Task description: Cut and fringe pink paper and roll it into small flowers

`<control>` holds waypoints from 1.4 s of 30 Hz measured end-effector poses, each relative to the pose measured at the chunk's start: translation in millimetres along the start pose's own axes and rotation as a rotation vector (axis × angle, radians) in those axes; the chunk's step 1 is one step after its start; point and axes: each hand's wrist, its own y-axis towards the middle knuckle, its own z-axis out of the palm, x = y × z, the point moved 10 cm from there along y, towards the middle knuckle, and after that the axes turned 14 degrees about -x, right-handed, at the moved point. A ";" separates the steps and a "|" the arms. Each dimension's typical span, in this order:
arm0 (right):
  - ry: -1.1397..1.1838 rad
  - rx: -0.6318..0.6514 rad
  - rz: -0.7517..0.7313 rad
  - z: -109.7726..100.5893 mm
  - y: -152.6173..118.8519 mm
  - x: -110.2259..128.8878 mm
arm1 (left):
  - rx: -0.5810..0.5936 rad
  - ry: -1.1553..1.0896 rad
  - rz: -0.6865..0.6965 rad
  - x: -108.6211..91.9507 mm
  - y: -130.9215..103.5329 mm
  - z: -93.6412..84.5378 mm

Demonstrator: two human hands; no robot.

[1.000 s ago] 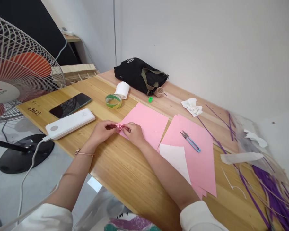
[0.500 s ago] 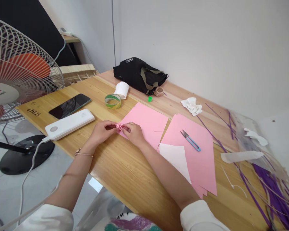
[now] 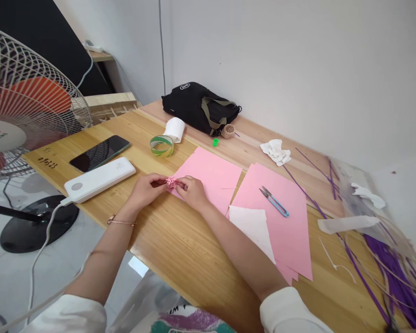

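A small pink fringed piece (image 3: 171, 182) is sitting between two hands, near the left corner of a pink sheet (image 3: 213, 169). The left hand (image 3: 146, 189) is pinching one side, fingertips brought together; the right hand (image 3: 194, 192) is gripping the opposite side likewise. Blue-handled snips (image 3: 277, 205) are lying on pink sheets (image 3: 294, 231) farther right, and a white paper (image 3: 251, 229) is overlapping those sheets on the worktop (image 3: 180, 249).
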 end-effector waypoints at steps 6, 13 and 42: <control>-0.008 -0.001 -0.014 0.9 0.1 -0.5 | -0.001 0.006 -0.007 -1.1 -0.7 -0.6; -0.017 -0.005 -0.018 1.6 0.3 -0.8 | 0.005 0.026 -0.006 -2.5 -1.3 -0.4; -0.018 -0.001 -0.011 1.6 0.5 -0.5 | 0.009 0.041 0.021 -1.9 -0.3 0.0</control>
